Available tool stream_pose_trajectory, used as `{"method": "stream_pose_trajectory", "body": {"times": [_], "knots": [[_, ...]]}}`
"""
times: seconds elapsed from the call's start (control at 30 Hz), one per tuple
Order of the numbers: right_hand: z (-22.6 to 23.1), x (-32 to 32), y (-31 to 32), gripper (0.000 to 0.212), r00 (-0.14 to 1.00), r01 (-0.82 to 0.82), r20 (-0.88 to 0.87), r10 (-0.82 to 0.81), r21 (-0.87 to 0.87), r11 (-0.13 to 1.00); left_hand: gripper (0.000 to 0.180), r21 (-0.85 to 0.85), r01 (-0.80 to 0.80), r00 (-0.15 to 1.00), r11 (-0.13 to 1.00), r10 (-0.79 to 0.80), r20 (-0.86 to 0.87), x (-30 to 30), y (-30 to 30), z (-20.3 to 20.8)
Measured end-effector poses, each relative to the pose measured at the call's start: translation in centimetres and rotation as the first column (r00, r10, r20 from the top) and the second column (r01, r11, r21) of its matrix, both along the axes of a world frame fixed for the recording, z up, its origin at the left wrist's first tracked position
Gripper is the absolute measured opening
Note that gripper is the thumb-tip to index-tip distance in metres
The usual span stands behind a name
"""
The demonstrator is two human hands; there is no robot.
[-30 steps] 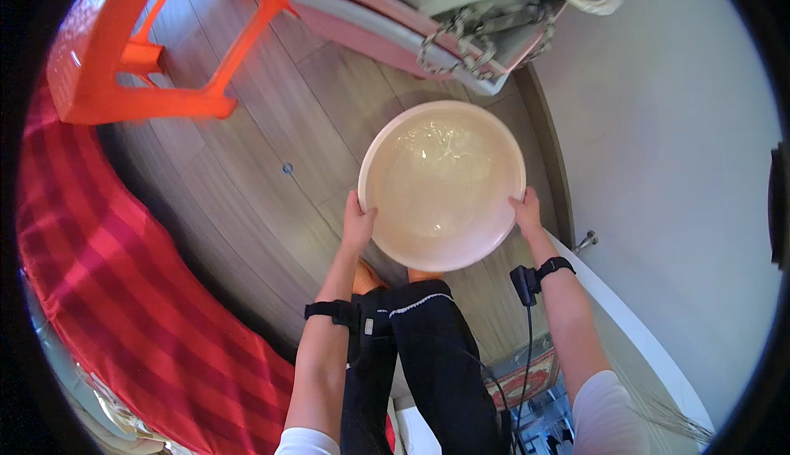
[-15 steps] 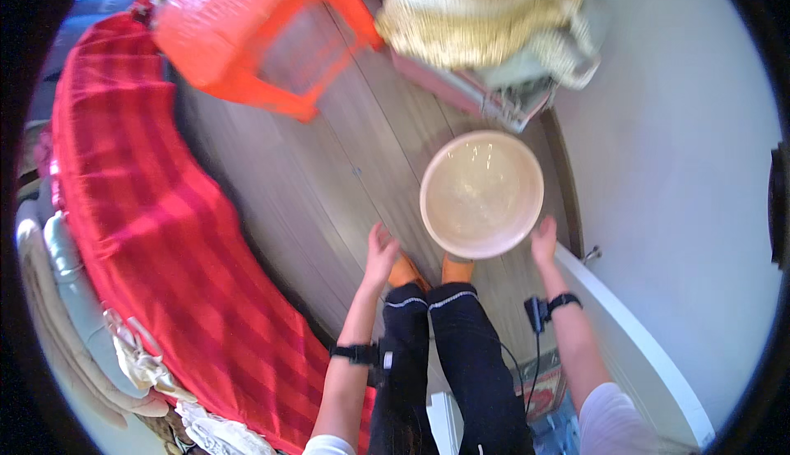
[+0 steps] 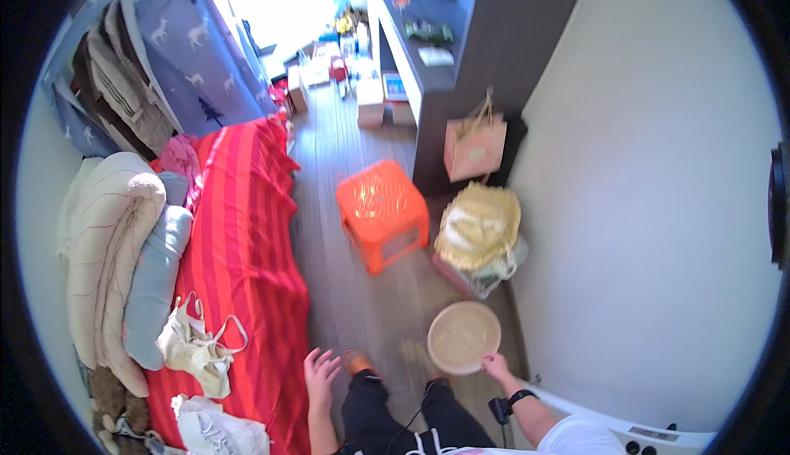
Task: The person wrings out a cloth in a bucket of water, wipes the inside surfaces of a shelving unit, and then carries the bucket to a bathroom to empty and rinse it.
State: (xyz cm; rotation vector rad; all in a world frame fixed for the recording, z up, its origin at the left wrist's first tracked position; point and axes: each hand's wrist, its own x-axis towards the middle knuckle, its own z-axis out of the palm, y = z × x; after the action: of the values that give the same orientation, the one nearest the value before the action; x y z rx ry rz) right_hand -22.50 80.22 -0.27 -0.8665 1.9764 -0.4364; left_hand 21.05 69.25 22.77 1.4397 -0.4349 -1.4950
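A pale pink round basin (image 3: 444, 323) sits low over the wooden floor, near the wall on the right; I cannot tell if it touches the floor. My right hand (image 3: 495, 364) has its fingers closed on the basin's near right rim. To the left, my left hand (image 3: 322, 370) is held up beside the bed with fingers spread and nothing in it. The bed's red striped cover (image 3: 247, 282) is the thing nearest to it. Whether the basin holds water cannot be made out.
An orange plastic stool (image 3: 381, 204) stands ahead on the floor. Beside it a yellow woven item (image 3: 480, 226) tops a pile against the wall. A pink paper bag (image 3: 475, 149) hangs from the dark cabinet (image 3: 510, 35). Folded bedding (image 3: 111, 233) and a white strapped garment (image 3: 197, 348) lie on the bed.
The view has lifted to take in more of the room. My right hand, earlier beside the basin, now grips its rim. My left hand has moved away from the basin toward the bed.
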Motion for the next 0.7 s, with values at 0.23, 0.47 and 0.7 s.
{"method": "stream_pose_trajectory", "body": {"times": [0.23, 0.47, 0.7], "knots": [[11.7, 10.5, -13.9, 0.021, 0.977, 0.018, 0.207, -0.042, 0.117, 0.993, 0.036, -0.183, -0.154, 0.987, 0.971, 0.159, 0.015, 11.5, -6.3, 4.1], [14.3, 20.9, -23.9, 0.024, 0.938, -0.082, 0.342, 0.061, 0.047, 0.996, 0.038, -0.234, -0.09, 0.995, 0.968, 0.096, 0.013, 22.3, -16.3, 2.6], [9.3, 21.3, -33.1, 0.023, 0.739, 0.356, 0.539, -0.404, 0.196, 0.914, 0.036, -0.164, 0.07, 0.998, 0.984, -0.07, 0.007, 22.7, -29.0, 5.5]]}}
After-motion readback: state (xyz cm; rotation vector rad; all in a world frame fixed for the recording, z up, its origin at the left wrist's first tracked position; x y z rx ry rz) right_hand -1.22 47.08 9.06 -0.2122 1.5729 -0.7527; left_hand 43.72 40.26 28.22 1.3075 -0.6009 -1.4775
